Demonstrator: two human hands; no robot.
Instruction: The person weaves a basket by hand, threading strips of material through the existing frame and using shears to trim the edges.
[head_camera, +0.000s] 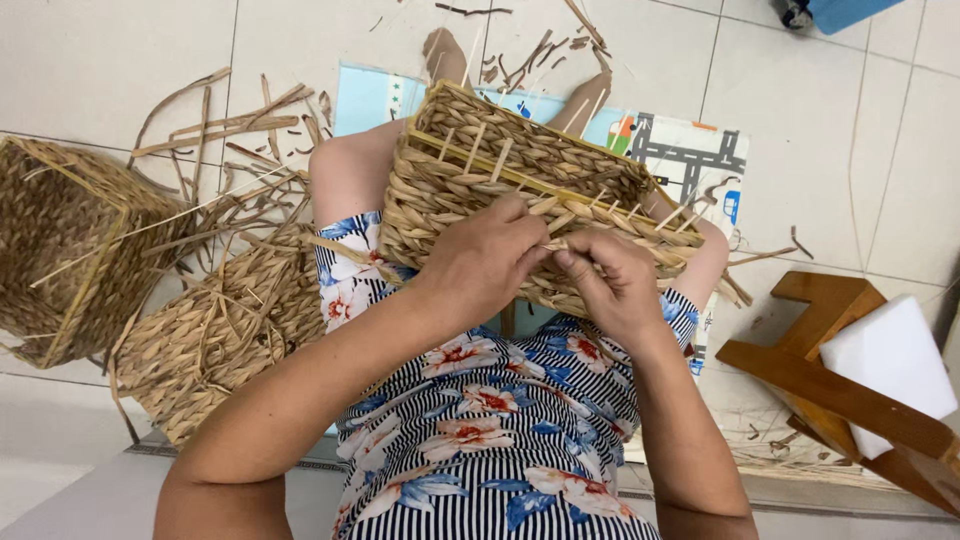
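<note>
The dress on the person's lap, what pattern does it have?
Black-and-white stripes with pink and blue flowers on the dress, head view.

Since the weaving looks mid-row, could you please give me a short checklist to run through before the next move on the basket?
1. Rectangular woven straw basket rests steady on the lap: ok.
2. Left hand has a grip on the near rim: ok.
3. Right hand pinches a strand at the rim: ok.
4. Pale upright stakes stand free along the wall: ok.
5. Strand long enough: cannot tell.
6. Loose dry straw strips lie on the tiled floor nearby: ok.
</note>
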